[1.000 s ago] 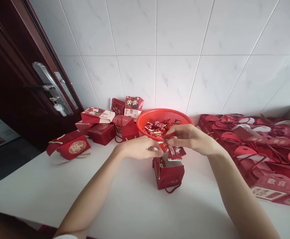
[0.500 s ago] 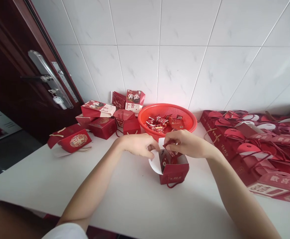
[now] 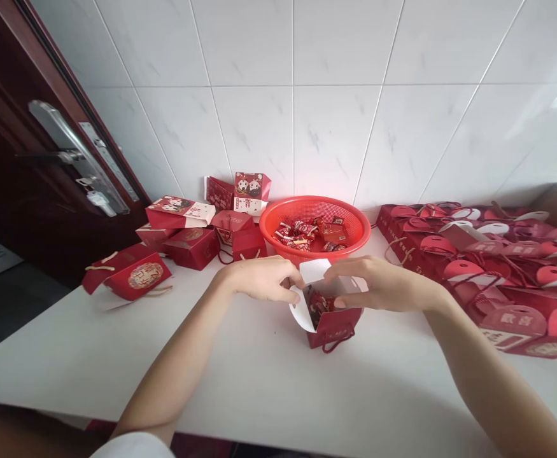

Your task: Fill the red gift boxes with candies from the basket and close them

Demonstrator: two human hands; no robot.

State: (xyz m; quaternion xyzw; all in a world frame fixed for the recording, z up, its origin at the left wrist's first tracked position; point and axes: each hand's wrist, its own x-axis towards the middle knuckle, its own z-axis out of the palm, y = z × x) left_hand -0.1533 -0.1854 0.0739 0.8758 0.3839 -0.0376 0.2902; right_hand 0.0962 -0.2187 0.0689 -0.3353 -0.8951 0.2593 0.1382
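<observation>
A small red gift box [image 3: 334, 325] with a dark red cord handle stands on the white table, its top unfolded. Wrapped sweets [image 3: 320, 304] lie inside it. On the box's left, my left hand [image 3: 263, 280] pinches the raised flap [image 3: 302, 314], white on its inner face. My right hand [image 3: 382, 283] hovers over the right side of the opening, thumb and fingers apart, with nothing visible between them; it partly hides the box's right side. Just behind both hands sits a red plastic basket [image 3: 272, 219] with more wrapped sweets [image 3: 307, 233].
Several red boxes [image 3: 193, 249] are heaped at the back left, one box [image 3: 139, 272] lying tilted nearer the table's edge. Rows of closed red boxes [image 3: 479, 267] crowd the right side. Behind rises a tiled wall [image 3: 335, 121]; a dark door [image 3: 25, 127] stands at left.
My right hand has let go of a red packet, which has dropped into the box, and its fingers have spread and shifted right. My left hand stays at the flap. The view has turned slightly right.
</observation>
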